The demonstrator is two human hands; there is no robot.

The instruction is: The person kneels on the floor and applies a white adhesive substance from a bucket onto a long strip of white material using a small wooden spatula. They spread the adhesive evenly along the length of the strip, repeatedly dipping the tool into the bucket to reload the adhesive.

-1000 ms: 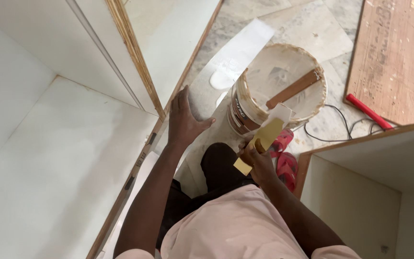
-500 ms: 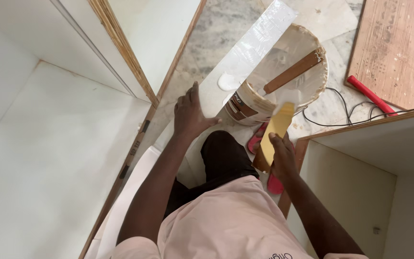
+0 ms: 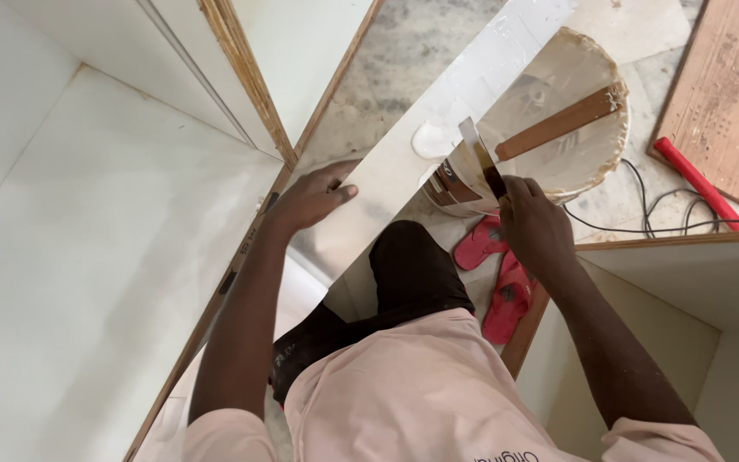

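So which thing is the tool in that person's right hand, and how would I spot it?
Find the big round white bucket on the floor at top right. Just left of its rim, the right hand grips a putty knife. Its flat, pale blade points up toward the white strip; the brown wooden stick lies across the bucket instead.

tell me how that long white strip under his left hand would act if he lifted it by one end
The long white laminate strip looks thin and glossy, so it would probably flex and sag. It likely feels light. With only the left hand flat on it, its smooth face might slide, and the white paste blob could smear.
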